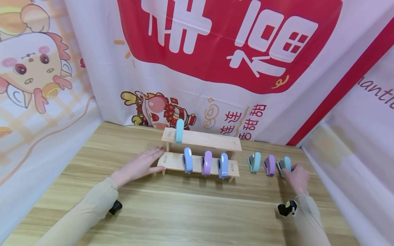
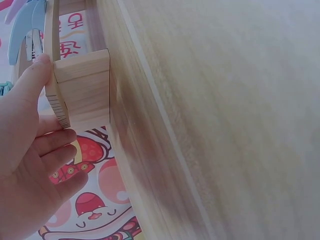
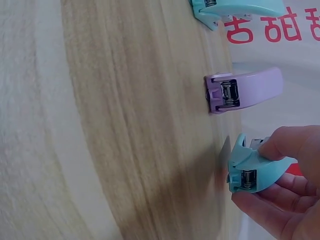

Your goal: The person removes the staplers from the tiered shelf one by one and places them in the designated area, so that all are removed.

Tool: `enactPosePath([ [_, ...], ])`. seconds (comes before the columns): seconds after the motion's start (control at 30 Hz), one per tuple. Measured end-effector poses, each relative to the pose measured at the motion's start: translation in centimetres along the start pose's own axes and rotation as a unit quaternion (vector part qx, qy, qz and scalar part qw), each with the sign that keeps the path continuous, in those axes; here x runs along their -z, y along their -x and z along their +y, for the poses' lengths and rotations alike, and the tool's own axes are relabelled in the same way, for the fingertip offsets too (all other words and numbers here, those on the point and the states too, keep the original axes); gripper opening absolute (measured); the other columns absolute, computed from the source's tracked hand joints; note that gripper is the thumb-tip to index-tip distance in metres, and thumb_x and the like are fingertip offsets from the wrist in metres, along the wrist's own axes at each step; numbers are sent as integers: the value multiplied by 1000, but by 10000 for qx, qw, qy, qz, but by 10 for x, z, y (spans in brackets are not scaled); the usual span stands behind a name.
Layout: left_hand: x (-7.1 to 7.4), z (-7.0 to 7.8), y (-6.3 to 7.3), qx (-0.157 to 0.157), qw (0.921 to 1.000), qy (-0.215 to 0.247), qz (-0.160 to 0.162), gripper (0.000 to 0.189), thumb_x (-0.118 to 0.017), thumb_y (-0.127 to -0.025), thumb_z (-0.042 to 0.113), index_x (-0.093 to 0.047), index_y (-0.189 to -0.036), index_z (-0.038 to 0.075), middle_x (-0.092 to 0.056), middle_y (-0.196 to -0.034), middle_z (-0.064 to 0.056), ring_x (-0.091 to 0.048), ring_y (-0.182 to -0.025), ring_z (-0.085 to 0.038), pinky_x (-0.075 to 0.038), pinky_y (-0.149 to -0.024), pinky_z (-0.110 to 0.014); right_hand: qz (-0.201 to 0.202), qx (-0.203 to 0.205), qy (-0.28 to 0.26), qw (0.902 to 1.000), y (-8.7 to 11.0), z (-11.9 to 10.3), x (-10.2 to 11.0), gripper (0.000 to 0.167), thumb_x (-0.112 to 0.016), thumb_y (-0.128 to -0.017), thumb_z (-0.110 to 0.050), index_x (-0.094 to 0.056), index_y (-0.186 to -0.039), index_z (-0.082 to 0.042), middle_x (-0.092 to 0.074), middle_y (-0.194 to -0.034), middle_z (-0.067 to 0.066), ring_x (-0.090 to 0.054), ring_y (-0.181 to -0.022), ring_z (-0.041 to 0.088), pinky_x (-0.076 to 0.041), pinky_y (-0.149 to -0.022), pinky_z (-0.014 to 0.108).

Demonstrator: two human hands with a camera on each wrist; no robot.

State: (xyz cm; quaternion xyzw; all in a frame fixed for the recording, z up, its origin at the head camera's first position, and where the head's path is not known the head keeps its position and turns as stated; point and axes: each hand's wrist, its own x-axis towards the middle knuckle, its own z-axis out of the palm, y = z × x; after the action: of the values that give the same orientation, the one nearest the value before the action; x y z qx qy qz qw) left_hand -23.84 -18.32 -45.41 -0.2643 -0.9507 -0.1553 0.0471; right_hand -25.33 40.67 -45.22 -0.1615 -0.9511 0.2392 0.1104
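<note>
The person's right hand is clamped on a turquoise stapler, thumb on one side and fingers on the other, a side pinch that suits its upright, narrow body; whether its foot bears on the tabletop cannot be told. Just left of that hand stand a purple stapler and, beyond it, another turquoise one, spaced apart, which probably leaves room for fingers around each. Farther left, between the two hands, is a two-step wooden rack. The left hand touches its near end, thumb at the lower step's front corner and apart from the extended fingers, seemingly to steady the light frame rather than lift it. To the right of this hand, two blue staplers flank a lilac stapler on the lower step, while a mint stapler stands above, all upright, perhaps for tidy display
</note>
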Motion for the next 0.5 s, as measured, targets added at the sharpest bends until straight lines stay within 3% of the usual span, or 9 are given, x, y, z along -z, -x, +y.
enactPosePath([
  [0.3,4,3,0,24,10000,9,-46,80,-67,-92,47,-40,-149,-2,-40,-154,-25,-41,-143,-41,-38,-115,-61,42,-1,22,10000,-2,4,-5,32,-67,-85,-19,-61,-97,10,-67,-86,27,-61,-78,37,-49,-61,40],
  [0.5,3,2,0,42,10000,-1,-80,80,-67,-92,48,-39,-149,-1,-39,-155,-24,-41,-143,-41,-37,-116,-61,-51,-65,-19,10000,-4,7,-8,33,-67,-85,-17,-59,-98,11,-66,-86,27,-61,-76,35,-47,-54,31],
])
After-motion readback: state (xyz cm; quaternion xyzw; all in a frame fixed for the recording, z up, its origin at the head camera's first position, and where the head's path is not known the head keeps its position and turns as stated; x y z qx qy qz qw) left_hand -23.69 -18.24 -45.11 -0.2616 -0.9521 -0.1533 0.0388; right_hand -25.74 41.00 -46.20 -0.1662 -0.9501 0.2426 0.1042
